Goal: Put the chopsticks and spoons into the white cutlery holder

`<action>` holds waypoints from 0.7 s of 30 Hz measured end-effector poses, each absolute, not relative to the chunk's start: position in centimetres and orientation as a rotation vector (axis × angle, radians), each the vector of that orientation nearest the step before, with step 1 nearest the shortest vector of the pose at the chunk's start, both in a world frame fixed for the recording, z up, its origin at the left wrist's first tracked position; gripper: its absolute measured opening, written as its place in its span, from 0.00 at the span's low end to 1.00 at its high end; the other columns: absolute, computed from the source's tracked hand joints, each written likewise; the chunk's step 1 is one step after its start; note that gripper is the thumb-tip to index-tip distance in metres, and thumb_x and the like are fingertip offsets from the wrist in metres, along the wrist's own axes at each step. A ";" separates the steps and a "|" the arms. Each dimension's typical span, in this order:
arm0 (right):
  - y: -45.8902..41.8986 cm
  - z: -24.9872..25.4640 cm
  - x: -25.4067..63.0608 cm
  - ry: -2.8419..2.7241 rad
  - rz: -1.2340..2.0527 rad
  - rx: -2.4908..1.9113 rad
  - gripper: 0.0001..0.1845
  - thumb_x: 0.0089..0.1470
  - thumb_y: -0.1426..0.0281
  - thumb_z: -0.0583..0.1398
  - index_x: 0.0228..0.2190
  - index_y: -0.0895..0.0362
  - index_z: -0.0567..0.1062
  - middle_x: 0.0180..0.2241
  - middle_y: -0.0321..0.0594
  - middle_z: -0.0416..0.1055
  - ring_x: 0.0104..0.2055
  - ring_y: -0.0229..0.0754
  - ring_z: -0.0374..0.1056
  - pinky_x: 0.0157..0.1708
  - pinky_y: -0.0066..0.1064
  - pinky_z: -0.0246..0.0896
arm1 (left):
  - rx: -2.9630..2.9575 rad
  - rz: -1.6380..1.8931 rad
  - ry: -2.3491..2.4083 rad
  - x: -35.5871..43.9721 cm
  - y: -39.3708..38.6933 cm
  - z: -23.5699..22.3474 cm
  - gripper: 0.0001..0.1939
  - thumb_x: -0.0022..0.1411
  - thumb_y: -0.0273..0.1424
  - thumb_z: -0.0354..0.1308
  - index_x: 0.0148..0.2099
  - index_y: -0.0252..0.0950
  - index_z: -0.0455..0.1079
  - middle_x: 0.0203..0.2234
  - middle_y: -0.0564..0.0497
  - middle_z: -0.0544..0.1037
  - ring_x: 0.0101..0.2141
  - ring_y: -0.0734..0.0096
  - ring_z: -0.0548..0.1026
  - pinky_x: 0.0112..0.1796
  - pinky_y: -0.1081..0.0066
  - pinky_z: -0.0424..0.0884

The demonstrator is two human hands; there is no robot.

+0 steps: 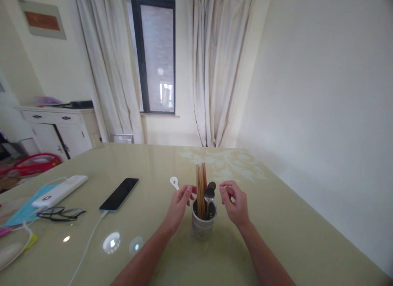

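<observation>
A metal utensil holder [203, 228] with small holes in its side stands upright on the table. Several wooden chopsticks [201, 187] lean in it, along with a metal spoon [209, 194] and a second, darker spoon [211, 185] just behind. My left hand [181, 204] is at the left of the holder, its fingertips close beside the chopsticks; whether they touch is unclear. Its fingers are loosely bent and slightly apart. On the other side, my right hand [236, 200] hovers near the spoons with curled, parted fingers and holds nothing. Beyond my left hand lies a white spoon [174, 182], its handle partly hidden.
A phone [119, 195] with a white cable lies to the left. Farther left are glasses [61, 213], a white power strip [59, 191] and a blue face mask [29, 204]. A wall borders the table's right side; curtains [219, 64] hang beyond its far edge.
</observation>
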State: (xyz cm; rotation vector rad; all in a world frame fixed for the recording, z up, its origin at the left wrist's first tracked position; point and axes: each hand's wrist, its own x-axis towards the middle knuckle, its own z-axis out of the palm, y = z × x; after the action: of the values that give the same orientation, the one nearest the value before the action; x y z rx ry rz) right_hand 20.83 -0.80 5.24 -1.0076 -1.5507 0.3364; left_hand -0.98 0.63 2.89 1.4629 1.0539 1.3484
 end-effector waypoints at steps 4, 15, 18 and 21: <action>0.4 4.3 20.2 -1.367 0.499 -1.046 0.22 0.67 0.49 0.57 0.33 0.54 0.73 0.15 0.28 0.63 0.17 0.37 0.60 0.19 0.26 0.53 | 1.846 1.317 1.626 -3.0 2.4 1.1 0.21 0.71 0.45 0.51 0.46 0.36 0.78 0.40 0.41 0.80 0.41 0.55 0.77 0.46 0.58 0.72; 2.4 1.9 18.8 -1.275 0.779 -1.198 0.28 0.58 0.42 0.59 0.28 0.54 0.73 0.15 0.30 0.65 0.18 0.39 0.59 0.20 0.29 0.53 | 2.194 0.741 1.909 -4.5 3.5 -0.1 0.13 0.71 0.25 0.50 0.41 0.37 0.77 0.42 0.41 0.82 0.46 0.56 0.77 0.51 0.60 0.68; 2.7 1.5 18.7 -1.280 0.839 -1.209 0.26 0.58 0.44 0.60 0.26 0.54 0.73 0.17 0.33 0.68 0.19 0.39 0.61 0.19 0.29 0.54 | 2.122 0.818 1.849 -4.3 3.6 0.2 0.13 0.72 0.25 0.49 0.41 0.37 0.76 0.39 0.42 0.83 0.42 0.58 0.79 0.46 0.63 0.70; 2.7 1.4 18.3 -1.301 0.914 -1.182 0.24 0.56 0.47 0.62 0.26 0.54 0.74 0.21 0.35 0.72 0.22 0.41 0.65 0.23 0.30 0.58 | 1.937 1.049 1.564 -3.5 3.2 0.3 0.08 0.69 0.30 0.56 0.41 0.38 0.76 0.38 0.45 0.85 0.40 0.59 0.81 0.44 0.63 0.72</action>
State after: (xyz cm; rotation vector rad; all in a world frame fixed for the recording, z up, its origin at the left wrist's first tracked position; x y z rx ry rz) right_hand 18.32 2.74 1.40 -1.1823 -1.3005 0.9141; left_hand -3.47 3.24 0.34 1.9368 1.5635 1.0486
